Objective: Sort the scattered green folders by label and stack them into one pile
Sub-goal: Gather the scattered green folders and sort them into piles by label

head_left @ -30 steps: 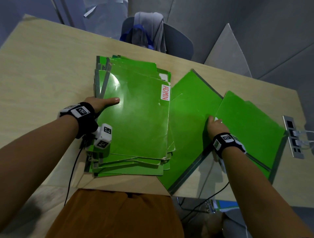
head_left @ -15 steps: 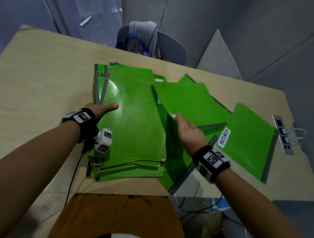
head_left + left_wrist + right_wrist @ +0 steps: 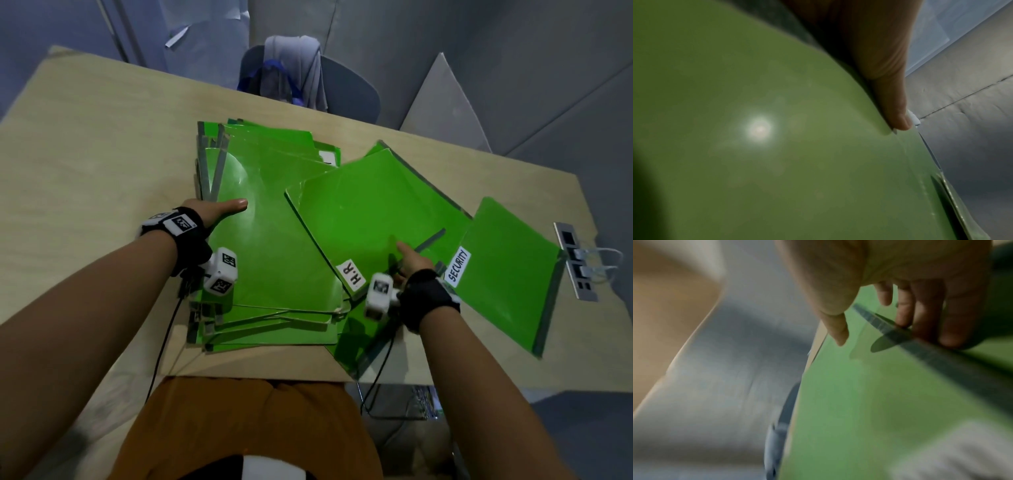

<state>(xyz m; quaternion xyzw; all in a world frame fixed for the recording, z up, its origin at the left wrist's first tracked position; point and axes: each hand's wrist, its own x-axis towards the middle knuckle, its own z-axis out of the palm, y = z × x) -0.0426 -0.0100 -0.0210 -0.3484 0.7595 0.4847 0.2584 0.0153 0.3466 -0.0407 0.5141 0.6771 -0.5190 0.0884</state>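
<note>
A stack of green folders (image 3: 267,246) lies on the table's middle. My left hand (image 3: 219,210) holds its left edge, the thumb (image 3: 890,97) flat on the top folder (image 3: 777,146) and the fingers hidden. My right hand (image 3: 412,262) grips a green folder labelled H.R (image 3: 359,212), thumb on top and fingers (image 3: 906,313) under its grey-spined edge. That folder hangs tilted over the stack's right side. To the right lies a folder labelled SECURITY (image 3: 507,274). Another green folder (image 3: 352,346) pokes out beneath, near the front edge.
The wooden table (image 3: 85,171) has bare surface to the left and behind the stack. A power socket strip (image 3: 575,263) with plugged cables sits at the right edge. A chair with grey clothing (image 3: 298,78) stands behind the table.
My right hand lifted a folder from the right, turned it over and brought it above the stack; its H.R label now shows and the SECURITY folder is uncovered. The left hand stayed put.
</note>
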